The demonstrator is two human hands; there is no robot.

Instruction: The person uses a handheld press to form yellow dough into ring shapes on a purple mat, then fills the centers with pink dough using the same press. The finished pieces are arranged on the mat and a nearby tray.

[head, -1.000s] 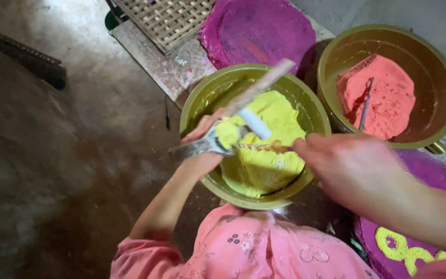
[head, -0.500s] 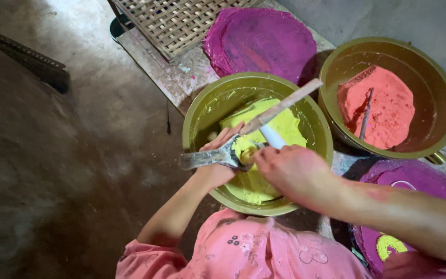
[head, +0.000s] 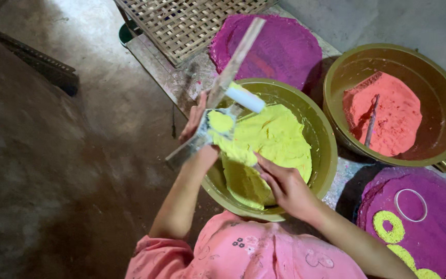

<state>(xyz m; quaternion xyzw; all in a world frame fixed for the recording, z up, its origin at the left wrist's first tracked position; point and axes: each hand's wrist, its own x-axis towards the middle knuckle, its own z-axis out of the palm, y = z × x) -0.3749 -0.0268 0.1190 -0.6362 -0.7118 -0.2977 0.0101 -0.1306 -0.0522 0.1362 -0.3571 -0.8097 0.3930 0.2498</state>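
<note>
Left hand: my left hand [head: 198,135] is closed around a flat metal tool [head: 202,137], held over the near-left rim of the olive basin [head: 322,155]. A long wooden stick [head: 236,59] and a short white tube [head: 245,99] lie across the same grip.
Load: a small heap of yellow powder [head: 221,122] sits on the tool.
Right hand: my right hand [head: 285,187] rests in the yellow powder inside the basin, fingers partly curled; whether it grips anything, I cannot tell.
Handling, powder: judged loose, light and dry; it will spill if the tool tilts. Keep the tool level.
Handling, tool: judged stiff and thin; hold at the bare end, away from the load.
Surroundings: a second basin [head: 442,108] with red powder stands at right; a purple disc [head: 285,46] lies beyond.
</note>
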